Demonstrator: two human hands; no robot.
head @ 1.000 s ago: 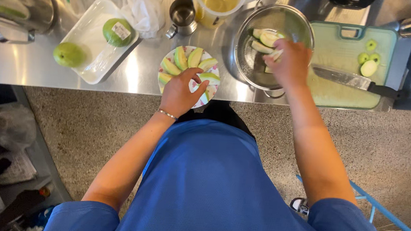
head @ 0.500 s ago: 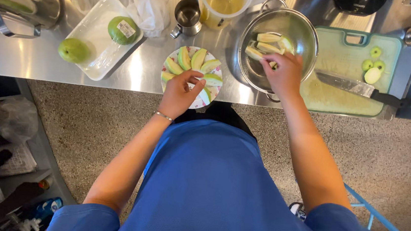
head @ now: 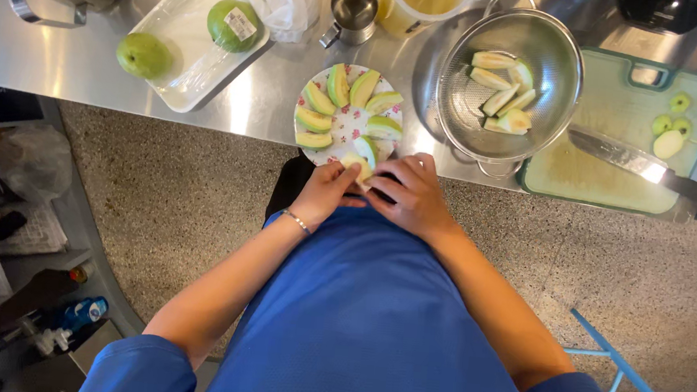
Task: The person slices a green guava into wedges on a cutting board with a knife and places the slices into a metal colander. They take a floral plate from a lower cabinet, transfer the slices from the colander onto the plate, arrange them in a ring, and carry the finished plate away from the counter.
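A: Logging from the remote desk; both hands meet at the lower edge of the flowered plate [head: 346, 122], centre of the frame. Left hand [head: 325, 192] and right hand [head: 409, 195] are pinched together on one pale fruit wedge [head: 358, 168] at the plate's near rim; fingers narrow, closed on the wedge itself.

B: Anything else on that plate?

A: Six or so green-skinned wedges [head: 337, 86] fanned around it, skin outward; more cut pieces sit in the metal colander [head: 545, 58], upper right of centre. Knife [head: 641, 164] lies on the green cutting board [head: 625, 107] at far right, untouched; two whole green fruits, one [head: 233, 24] on the white tray [head: 170, 21], one [head: 143, 55] on the steel counter [head: 33, 51], upper left.

B: How would that wedge handle?

A: My judgement: light, firm but wet on the cut faces, so slippery; flesh would bruise under a hard squeeze. I'd take it by the skin side and the thick back edge, fingertips only; the thin tip looks easiest to snap.
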